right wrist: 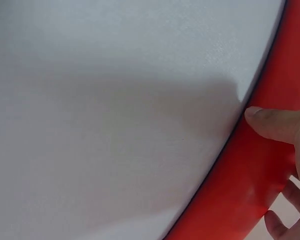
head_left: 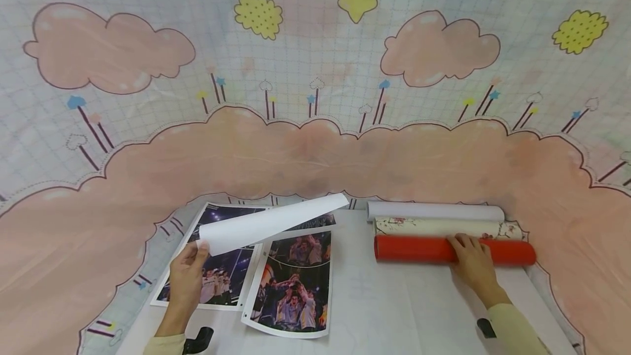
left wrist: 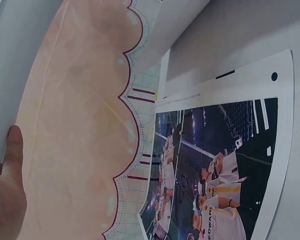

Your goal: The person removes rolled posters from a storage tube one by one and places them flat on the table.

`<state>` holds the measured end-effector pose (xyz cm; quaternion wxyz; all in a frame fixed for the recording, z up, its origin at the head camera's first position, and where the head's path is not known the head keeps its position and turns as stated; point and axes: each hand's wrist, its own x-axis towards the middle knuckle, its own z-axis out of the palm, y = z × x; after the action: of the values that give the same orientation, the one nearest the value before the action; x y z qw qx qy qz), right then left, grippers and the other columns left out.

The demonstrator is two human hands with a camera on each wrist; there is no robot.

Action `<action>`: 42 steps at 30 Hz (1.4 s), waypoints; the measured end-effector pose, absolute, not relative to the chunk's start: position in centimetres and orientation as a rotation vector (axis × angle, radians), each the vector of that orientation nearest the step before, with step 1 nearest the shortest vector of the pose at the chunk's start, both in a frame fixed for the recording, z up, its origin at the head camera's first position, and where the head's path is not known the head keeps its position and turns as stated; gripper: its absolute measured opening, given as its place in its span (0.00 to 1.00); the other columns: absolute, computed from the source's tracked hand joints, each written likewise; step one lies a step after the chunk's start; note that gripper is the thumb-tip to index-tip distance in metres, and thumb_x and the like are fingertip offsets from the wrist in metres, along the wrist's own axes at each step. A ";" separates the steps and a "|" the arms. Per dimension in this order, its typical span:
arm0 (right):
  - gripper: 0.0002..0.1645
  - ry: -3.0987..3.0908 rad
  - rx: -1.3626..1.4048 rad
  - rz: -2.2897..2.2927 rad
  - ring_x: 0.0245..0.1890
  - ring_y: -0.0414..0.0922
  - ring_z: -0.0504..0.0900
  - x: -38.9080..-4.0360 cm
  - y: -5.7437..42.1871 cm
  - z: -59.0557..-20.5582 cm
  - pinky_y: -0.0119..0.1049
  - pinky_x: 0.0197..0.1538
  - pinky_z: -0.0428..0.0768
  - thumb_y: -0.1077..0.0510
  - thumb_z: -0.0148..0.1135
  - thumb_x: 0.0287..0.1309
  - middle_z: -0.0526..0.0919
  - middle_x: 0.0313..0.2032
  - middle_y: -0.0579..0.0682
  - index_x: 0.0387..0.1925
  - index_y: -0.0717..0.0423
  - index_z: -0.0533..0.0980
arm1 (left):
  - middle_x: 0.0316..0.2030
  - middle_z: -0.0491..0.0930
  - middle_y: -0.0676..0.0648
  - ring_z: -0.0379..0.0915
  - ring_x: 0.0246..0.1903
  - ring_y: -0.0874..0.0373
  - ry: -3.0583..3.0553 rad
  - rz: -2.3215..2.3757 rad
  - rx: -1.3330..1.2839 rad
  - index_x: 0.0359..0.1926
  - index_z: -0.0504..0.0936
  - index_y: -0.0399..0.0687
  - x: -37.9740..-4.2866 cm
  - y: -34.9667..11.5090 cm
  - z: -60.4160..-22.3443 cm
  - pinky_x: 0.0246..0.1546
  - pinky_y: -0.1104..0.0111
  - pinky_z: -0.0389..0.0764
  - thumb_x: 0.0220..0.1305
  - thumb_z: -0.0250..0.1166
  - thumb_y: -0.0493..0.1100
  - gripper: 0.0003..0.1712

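In the head view my left hand (head_left: pixel 187 275) pinches the lower left end of a white paper roll (head_left: pixel 271 223), thumb on the near side. The roll slants up to the right, over printed photo posters. One poster (head_left: pixel 222 284) lies flat at the left; another poster (head_left: pixel 296 295), with a curling lower edge, lies beside it. My right hand (head_left: pixel 473 264) grips a red roll (head_left: pixel 414 249) lying crosswise on the table. In the right wrist view its thumb (right wrist: pixel 275 124) lies along the red surface, with fingers over the opposite side.
Behind the red roll lie a cream roll with a blossom print (head_left: pixel 434 227) and a white roll (head_left: pixel 434 211). All rest on a white table (head_left: pixel 374 305). A patterned cloth (head_left: pixel 315 158) with clouds hangs behind and around the table.
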<state>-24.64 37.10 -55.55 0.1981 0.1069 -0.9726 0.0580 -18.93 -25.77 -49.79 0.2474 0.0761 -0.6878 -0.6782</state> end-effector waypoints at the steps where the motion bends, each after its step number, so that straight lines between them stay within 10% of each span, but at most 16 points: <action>1: 0.40 -2.718 0.301 0.168 0.55 0.64 0.68 -24.7 37.1 -55.6 0.66 0.52 0.67 0.65 0.78 0.37 0.74 0.53 0.64 0.57 0.59 0.73 | 0.38 0.82 0.68 0.78 0.42 0.76 -1.882 -1.844 0.212 0.49 0.76 0.26 -18.9 -25.7 -49.8 0.47 0.88 0.73 0.70 0.58 0.36 0.14; 24: 0.48 -2.753 0.242 0.209 0.60 0.66 0.62 -23.2 35.4 -54.3 0.70 0.57 0.60 0.66 0.77 0.38 0.68 0.58 0.68 0.64 0.57 0.65 | 0.36 0.84 0.66 0.80 0.40 0.75 -1.864 -1.882 0.195 0.47 0.78 0.28 -19.0 -24.9 -50.0 0.45 0.85 0.75 0.70 0.58 0.36 0.12; 38: 0.27 -2.217 0.432 0.538 0.45 0.61 0.78 -20.6 29.1 -50.6 0.59 0.50 0.73 0.66 0.72 0.42 0.82 0.44 0.64 0.49 0.66 0.78 | 0.35 0.84 0.67 0.80 0.38 0.73 -1.913 -1.924 0.126 0.48 0.77 0.25 -18.9 -22.1 -49.3 0.44 0.83 0.77 0.70 0.58 0.35 0.14; 42: 0.22 -2.157 0.489 0.571 0.48 0.60 0.77 -19.8 26.8 -48.6 0.52 0.53 0.71 0.52 0.64 0.59 0.81 0.46 0.63 0.48 0.66 0.78 | 0.36 0.84 0.67 0.80 0.39 0.74 -1.938 -1.913 0.079 0.49 0.77 0.24 -18.9 -20.9 -48.9 0.45 0.83 0.77 0.70 0.58 0.35 0.14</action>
<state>-19.81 26.82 -48.62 0.4158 0.1947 -0.8588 0.2272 -18.89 -20.87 -48.92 0.2072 0.0282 -0.6959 -0.6870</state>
